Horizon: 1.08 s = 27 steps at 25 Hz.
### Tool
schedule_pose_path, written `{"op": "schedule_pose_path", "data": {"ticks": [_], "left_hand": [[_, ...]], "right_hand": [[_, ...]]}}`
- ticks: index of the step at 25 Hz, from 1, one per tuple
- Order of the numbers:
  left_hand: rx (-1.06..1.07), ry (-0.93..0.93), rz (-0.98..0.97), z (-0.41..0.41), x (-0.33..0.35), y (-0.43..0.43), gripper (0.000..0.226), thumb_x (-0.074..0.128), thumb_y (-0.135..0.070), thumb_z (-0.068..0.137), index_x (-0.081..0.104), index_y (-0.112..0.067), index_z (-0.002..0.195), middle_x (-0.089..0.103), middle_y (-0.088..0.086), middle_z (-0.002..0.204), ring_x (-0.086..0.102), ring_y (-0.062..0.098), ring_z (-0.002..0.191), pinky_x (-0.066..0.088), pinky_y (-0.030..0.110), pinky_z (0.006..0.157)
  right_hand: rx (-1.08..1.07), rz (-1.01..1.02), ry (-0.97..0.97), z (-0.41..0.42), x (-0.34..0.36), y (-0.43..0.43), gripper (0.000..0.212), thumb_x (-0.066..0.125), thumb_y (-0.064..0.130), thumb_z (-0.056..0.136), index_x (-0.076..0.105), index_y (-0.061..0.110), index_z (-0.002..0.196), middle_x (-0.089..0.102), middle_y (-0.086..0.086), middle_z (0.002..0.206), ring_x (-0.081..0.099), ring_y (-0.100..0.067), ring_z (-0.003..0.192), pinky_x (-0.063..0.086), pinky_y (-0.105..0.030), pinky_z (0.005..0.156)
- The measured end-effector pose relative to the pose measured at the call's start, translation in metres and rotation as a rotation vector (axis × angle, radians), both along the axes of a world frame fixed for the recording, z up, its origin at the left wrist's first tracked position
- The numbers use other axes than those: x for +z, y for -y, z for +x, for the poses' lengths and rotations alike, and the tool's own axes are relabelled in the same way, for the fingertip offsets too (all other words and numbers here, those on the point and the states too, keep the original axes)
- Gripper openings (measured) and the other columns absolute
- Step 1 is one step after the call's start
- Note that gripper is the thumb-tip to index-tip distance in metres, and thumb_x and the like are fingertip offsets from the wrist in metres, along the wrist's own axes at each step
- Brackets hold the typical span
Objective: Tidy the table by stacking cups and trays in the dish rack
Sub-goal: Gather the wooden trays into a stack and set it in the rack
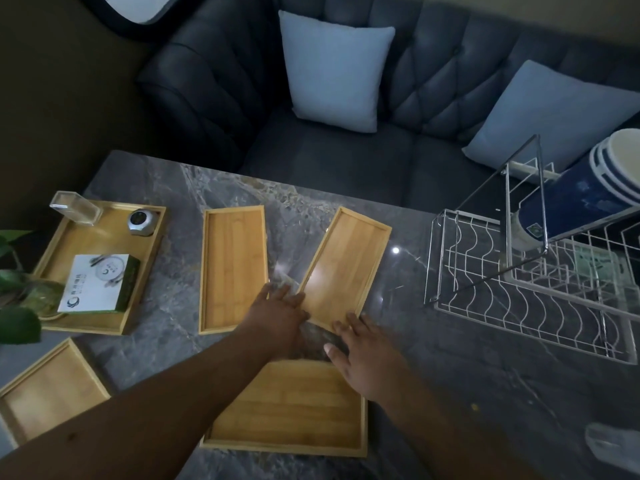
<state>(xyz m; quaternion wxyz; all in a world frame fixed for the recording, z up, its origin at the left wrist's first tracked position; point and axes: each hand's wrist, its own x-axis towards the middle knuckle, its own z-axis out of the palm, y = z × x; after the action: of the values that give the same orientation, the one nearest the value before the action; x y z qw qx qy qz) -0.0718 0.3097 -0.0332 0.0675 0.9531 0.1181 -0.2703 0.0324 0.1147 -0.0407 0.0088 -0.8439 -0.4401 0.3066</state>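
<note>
Several bamboo trays lie on the grey marble table. A tilted narrow tray sits at the centre. My left hand rests flat at its near left corner, fingers spread and touching its edge. My right hand lies flat just below its near end, over the far edge of a larger tray. Neither hand grips anything. Another narrow tray lies to the left. A wire dish rack stands at the right with stacked blue and white cups lying in it.
A big tray at the left carries a boxed item, a clear container and a small silver clock. Another tray lies at the near left. Plant leaves overhang the left edge. A dark sofa with pillows stands behind.
</note>
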Motion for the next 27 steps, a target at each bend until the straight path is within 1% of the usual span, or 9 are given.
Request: {"op": "schedule_pose_path", "data": {"ticks": [4, 7, 10, 11, 13, 16, 18, 22, 27], "left_hand": [[0.045, -0.014, 0.064, 0.011, 0.002, -0.018, 0.053, 0.051, -0.053, 0.092, 0.06, -0.029, 0.138, 0.027, -0.003, 0.167, 0.006, 0.027, 0.156, 0.004, 0.058, 0.122], [0.056, 0.018, 0.096, 0.017, 0.003, -0.025, 0.052, 0.049, -0.051, 0.094, 0.061, -0.024, 0.137, 0.032, 0.0, 0.165, 0.013, 0.026, 0.155, 0.01, 0.057, 0.123], [0.281, 0.193, 0.056, 0.013, 0.001, -0.023, 0.043, 0.05, -0.044, 0.09, 0.068, -0.022, 0.121, 0.057, 0.005, 0.141, 0.047, 0.027, 0.134, 0.042, 0.046, 0.107], [0.446, 0.231, -0.002, 0.01, 0.002, -0.02, 0.038, 0.051, -0.045, 0.087, 0.071, -0.023, 0.11, 0.065, 0.004, 0.123, 0.058, 0.026, 0.117, 0.05, 0.04, 0.092], [0.775, 0.17, -0.153, 0.007, 0.003, -0.013, 0.037, 0.053, -0.052, 0.084, 0.072, -0.024, 0.098, 0.07, 0.002, 0.1, 0.066, 0.025, 0.091, 0.05, 0.033, 0.07], [1.015, -0.002, -0.418, 0.01, -0.002, -0.003, 0.042, 0.057, -0.055, 0.084, 0.073, -0.02, 0.101, 0.07, 0.004, 0.093, 0.066, 0.023, 0.082, 0.048, 0.032, 0.067], [1.315, 0.018, -0.718, 0.011, -0.005, 0.002, 0.044, 0.064, -0.051, 0.085, 0.072, -0.013, 0.105, 0.068, 0.003, 0.09, 0.065, 0.021, 0.08, 0.049, 0.031, 0.067], [1.805, 0.163, -1.16, 0.019, 0.001, 0.01, 0.031, 0.069, -0.042, 0.089, 0.064, -0.016, 0.105, 0.071, 0.002, 0.101, 0.067, 0.019, 0.089, 0.046, 0.029, 0.064], [1.935, 0.231, -1.208, 0.035, 0.01, 0.012, 0.025, 0.069, -0.036, 0.091, 0.067, -0.015, 0.105, 0.073, 0.003, 0.091, 0.068, 0.019, 0.077, 0.044, 0.025, 0.051]], "right_hand": [[0.018, 0.024, -0.054, -0.016, 0.007, -0.016, 0.07, 0.017, 0.073, 0.093, 0.026, 0.035, 0.151, 0.035, -0.002, 0.159, 0.033, -0.029, 0.145, 0.033, -0.049, 0.113], [0.084, 0.104, -0.016, -0.008, 0.013, -0.031, 0.064, 0.02, 0.068, 0.094, 0.036, 0.034, 0.145, 0.057, -0.001, 0.138, 0.051, -0.026, 0.126, 0.047, -0.045, 0.1], [0.112, 0.321, 0.174, 0.034, 0.015, -0.045, 0.048, 0.035, 0.05, 0.097, 0.054, 0.025, 0.134, 0.067, -0.002, 0.117, 0.058, -0.025, 0.109, 0.053, -0.043, 0.085], [0.088, 0.347, 0.238, 0.054, 0.014, -0.05, 0.047, 0.038, 0.044, 0.096, 0.054, 0.022, 0.134, 0.065, -0.005, 0.121, 0.057, -0.028, 0.111, 0.053, -0.044, 0.087], [-0.009, 0.245, 0.321, 0.096, 0.01, -0.064, 0.055, 0.042, 0.04, 0.094, 0.042, 0.02, 0.145, 0.054, -0.011, 0.14, 0.051, -0.034, 0.126, 0.047, -0.05, 0.101], [-0.157, -0.019, 0.28, 0.141, 0.0, -0.084, 0.077, 0.052, 0.04, 0.091, 0.018, 0.02, 0.157, 0.026, -0.019, 0.161, 0.027, -0.042, 0.146, 0.026, -0.056, 0.116], [-0.225, -0.081, 0.208, 0.158, -0.007, -0.091, 0.082, 0.052, 0.04, 0.089, 0.012, 0.021, 0.158, 0.02, -0.02, 0.163, 0.022, -0.043, 0.148, 0.023, -0.055, 0.118], [-0.368, -0.052, 0.076, 0.165, -0.014, -0.099, 0.079, 0.052, 0.036, 0.09, 0.013, 0.019, 0.157, 0.034, -0.016, 0.157, 0.039, -0.039, 0.139, 0.039, -0.052, 0.108], [-0.504, 0.004, 0.099, 0.166, -0.011, -0.103, 0.069, 0.052, 0.033, 0.091, 0.028, 0.013, 0.152, 0.05, -0.019, 0.142, 0.051, -0.041, 0.126, 0.046, -0.048, 0.099]]}}
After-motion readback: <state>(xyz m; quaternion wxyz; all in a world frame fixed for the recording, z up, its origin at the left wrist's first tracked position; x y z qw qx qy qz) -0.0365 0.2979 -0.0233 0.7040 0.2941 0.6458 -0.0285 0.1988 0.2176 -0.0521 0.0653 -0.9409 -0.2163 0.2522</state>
